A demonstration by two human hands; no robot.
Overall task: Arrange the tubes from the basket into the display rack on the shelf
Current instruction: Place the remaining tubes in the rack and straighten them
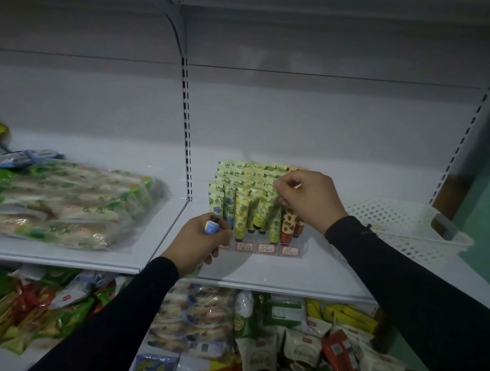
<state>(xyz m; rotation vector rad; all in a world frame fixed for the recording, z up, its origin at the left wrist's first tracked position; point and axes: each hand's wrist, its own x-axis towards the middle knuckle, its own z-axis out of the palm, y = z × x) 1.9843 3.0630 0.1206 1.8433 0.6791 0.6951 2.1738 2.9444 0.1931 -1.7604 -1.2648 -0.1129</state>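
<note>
Left hand (199, 240): low in front of the rack, fingers curled round a tube; grip holding it, blue-patterned cap end (211, 227) showing above the fist, the other end showing below the palm.
Right hand (306, 199): raised at the rack's upper right, thumb and forefinger pinching the top edge of a green tube (265, 208) that leans in the front rows; grip narrow, holding that tube.
Rack (265, 248): clear stepped stand on the shelf, red-bordered price labels along its front edge.
Tubes in rack (242, 216): stood cap-down in stepped rows, crimped ends up; pale green with blue, yellow and green fruit prints, and red-brown prints at the right end, partly hidden behind the right hand.
Basket (408, 224): white perforated plastic, on the same shelf just right of the rack, behind the right forearm; contents cannot be made out.
Shelf (290, 271): white metal, carrying rack and basket.
Left bay: clear bags of packaged goods (65, 200) piled on the adjoining shelf.
Lower shelf: mixed snack packets (286, 340) below the hands.
Sleeves (418, 287): black, covering both forearms to the wrist.
</note>
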